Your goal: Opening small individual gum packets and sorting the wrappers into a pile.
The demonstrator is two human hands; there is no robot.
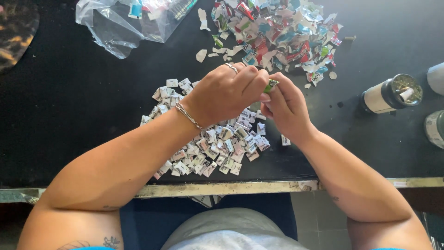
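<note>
While pinched between left hand [225,92] and right hand [286,105], small green scrap [271,84] points up-right, toward colourful scrap heap [277,34].

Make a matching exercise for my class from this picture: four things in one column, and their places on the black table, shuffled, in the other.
Things:
1. clear plastic bag
2. heap of torn colourful scraps
3. pile of small folded pieces
4. dark jar

Places:
A. near edge, under the left hand
B. far left
C. right side, lying down
D. far middle, beyond the right hand

Pairs: 1-B, 2-D, 3-A, 4-C
</note>
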